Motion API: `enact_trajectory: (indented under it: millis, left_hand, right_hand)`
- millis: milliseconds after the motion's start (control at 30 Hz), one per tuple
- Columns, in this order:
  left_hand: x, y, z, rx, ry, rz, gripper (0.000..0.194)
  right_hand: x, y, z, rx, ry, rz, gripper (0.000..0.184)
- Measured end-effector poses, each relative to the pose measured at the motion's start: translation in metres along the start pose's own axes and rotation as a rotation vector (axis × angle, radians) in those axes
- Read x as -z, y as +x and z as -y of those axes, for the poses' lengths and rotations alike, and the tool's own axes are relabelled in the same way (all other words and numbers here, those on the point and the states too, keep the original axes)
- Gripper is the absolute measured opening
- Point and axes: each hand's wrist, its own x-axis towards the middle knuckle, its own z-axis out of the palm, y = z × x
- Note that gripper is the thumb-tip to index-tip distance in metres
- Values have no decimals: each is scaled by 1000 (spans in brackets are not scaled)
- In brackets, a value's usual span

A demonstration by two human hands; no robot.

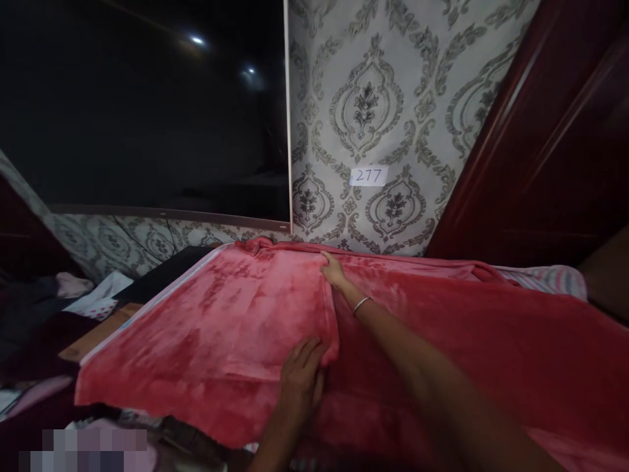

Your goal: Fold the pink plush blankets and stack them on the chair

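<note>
A pink-red fleece blanket [211, 321] lies spread over a raised surface in front of me, with its left part folded over the rest. My left hand [301, 380] rests on the near corner of the folded layer, fingers curled around its edge. My right hand [333, 270], with a silver bangle on the wrist, reaches to the far edge of the fold and pinches the cloth there. The arm stretches across the lower layer of the blanket [491, 341].
A patterned wallpaper wall with a paper label "277" [369, 175] stands behind. A large dark screen [142, 105] fills the upper left. A dark red wooden door [550, 144] is at the right. Clothes and papers [93, 298] lie at the left.
</note>
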Motion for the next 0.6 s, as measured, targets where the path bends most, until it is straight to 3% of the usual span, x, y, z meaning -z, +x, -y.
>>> enact_trajectory:
  millis: [133, 267, 400, 600]
  left_hand:
    - [-5, 19, -21, -4, -86, 51, 44]
    - [-28, 19, -44, -43, -117, 172, 42]
    - [-43, 7, -49, -73, -58, 190, 48]
    - [-40, 2, -44, -129, -76, 142, 54]
  right_hand:
    - [38, -5, -12, -15, -86, -87, 72]
    - [65, -29, -39, -92, -158, -74, 73]
    - [68, -43, -56, -124, -182, -31, 67]
    - [65, -38, -54, -109, -168, -24, 57]
